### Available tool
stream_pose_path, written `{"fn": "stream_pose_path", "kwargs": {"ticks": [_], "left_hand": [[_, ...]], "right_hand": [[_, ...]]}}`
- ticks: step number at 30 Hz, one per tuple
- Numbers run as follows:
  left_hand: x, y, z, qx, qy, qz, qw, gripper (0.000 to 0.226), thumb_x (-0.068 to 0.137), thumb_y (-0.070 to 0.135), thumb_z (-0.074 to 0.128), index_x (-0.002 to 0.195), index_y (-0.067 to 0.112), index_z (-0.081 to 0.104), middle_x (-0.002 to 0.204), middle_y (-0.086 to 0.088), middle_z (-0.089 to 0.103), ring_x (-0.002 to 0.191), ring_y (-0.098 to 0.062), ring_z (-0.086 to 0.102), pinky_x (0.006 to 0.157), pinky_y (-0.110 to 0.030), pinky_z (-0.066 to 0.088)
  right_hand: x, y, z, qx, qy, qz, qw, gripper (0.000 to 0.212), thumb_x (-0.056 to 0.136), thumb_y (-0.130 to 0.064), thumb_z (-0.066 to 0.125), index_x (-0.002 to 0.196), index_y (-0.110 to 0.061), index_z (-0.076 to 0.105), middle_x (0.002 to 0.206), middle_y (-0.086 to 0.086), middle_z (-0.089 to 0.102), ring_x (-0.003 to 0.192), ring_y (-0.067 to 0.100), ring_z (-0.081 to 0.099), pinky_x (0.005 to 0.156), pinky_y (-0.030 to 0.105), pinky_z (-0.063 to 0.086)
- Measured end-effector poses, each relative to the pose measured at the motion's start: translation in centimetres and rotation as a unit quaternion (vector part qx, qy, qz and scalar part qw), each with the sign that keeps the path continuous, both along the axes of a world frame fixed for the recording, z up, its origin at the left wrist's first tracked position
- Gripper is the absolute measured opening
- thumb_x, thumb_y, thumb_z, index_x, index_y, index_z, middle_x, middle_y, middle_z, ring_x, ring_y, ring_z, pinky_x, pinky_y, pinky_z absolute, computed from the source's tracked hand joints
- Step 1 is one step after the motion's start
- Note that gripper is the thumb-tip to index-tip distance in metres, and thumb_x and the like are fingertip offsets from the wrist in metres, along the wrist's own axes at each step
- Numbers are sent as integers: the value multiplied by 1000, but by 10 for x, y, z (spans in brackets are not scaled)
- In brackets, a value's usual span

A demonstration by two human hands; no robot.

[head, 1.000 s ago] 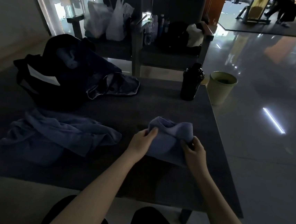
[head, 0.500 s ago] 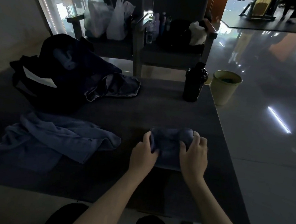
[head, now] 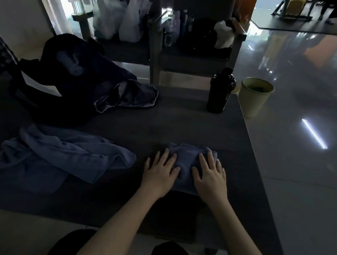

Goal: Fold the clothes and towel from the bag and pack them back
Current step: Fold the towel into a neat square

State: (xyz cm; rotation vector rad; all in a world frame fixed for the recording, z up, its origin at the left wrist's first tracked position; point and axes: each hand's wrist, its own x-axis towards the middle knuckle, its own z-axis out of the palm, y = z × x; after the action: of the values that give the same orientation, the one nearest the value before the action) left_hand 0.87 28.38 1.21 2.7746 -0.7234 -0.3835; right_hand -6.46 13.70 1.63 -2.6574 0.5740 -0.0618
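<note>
A small blue-grey folded cloth (head: 187, 160) lies on the dark table (head: 164, 122) in front of me. My left hand (head: 160, 172) rests flat on its left side, fingers straight. My right hand (head: 210, 176) presses flat on its right side, fingers spread. A larger crumpled blue-grey garment (head: 58, 153) lies unfolded on the table to the left. The dark bag (head: 65, 76) stands at the back left, with a dark blue piece of clothing (head: 133, 97) spilling out of it to the right.
A black shaker bottle (head: 220, 91) stands near the table's far right edge. A pale green bin (head: 254, 96) sits on the floor beyond it. Two chairs behind the table hold white plastic bags (head: 120, 16), bottles and a dark bag.
The cloth was held up off the table, then folded down onto it. Both hands have gone from gripping its edges to lying flat on top of it.
</note>
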Motion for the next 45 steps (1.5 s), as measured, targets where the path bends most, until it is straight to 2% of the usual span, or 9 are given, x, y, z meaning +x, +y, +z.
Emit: {"fn": "stream_pose_path", "kwargs": {"ticks": [7,11,13,16,27,31,34,39,45], "left_hand": [[-12,12,18,-71,-25,82,994,48,96,44,43,135,16,40,144,-7,41,131,-25,35,104,-39,33],[-4,12,31,-220,101,203,949,69,87,35,62,142,9,31,139,-10,47,126,-27,46,95,-34,41],[4,11,34,-234,161,233,930,56,84,28,67,130,4,46,126,-13,57,115,-28,55,84,-30,44],[7,16,37,-230,190,199,934,27,80,16,70,104,5,65,107,-14,68,101,-26,63,82,-32,49],[-15,45,103,-345,182,-16,921,26,77,-4,72,94,15,66,87,3,66,77,-4,61,69,-12,50],[-21,57,127,-350,164,-32,922,30,77,-6,70,96,16,66,93,4,66,82,-3,62,73,-13,51],[-23,68,135,-363,145,-24,920,37,76,-6,71,98,22,64,100,2,67,93,-9,64,80,-17,53],[-25,88,140,-370,128,-8,920,40,76,-2,73,94,33,63,100,5,68,95,-9,65,85,-23,53],[-10,119,133,-388,112,45,913,28,82,9,71,109,17,65,105,1,67,98,-13,64,82,-21,53]], "right_hand": [[-14,0,4,54,12,60,997,56,99,-41,39,149,-30,18,159,-9,-1,146,25,1,116,35,12],[-28,9,7,53,17,96,994,55,100,-37,39,150,-30,16,158,-9,-3,146,24,0,116,34,11],[-34,12,9,56,10,107,993,57,99,-36,42,150,-29,18,159,-8,0,146,23,3,116,33,14],[-39,12,17,61,-11,116,991,65,94,-36,51,150,-25,20,159,-7,7,143,21,16,112,33,22],[-9,4,87,-17,28,185,982,102,70,-52,73,150,-29,13,157,-10,13,146,14,3,116,47,1],[-5,12,111,-39,44,202,978,54,72,-50,71,119,-26,57,109,-6,60,118,18,49,104,39,27],[-12,25,123,-1,23,227,974,15,75,-36,71,76,-25,61,70,-9,53,79,16,54,75,32,43],[-21,48,138,7,64,250,966,22,80,-24,63,100,-18,65,91,3,65,85,22,60,75,37,49],[-10,73,148,-59,82,237,966,8,86,-19,50,92,-22,53,87,1,56,81,25,59,67,34,46]]}}
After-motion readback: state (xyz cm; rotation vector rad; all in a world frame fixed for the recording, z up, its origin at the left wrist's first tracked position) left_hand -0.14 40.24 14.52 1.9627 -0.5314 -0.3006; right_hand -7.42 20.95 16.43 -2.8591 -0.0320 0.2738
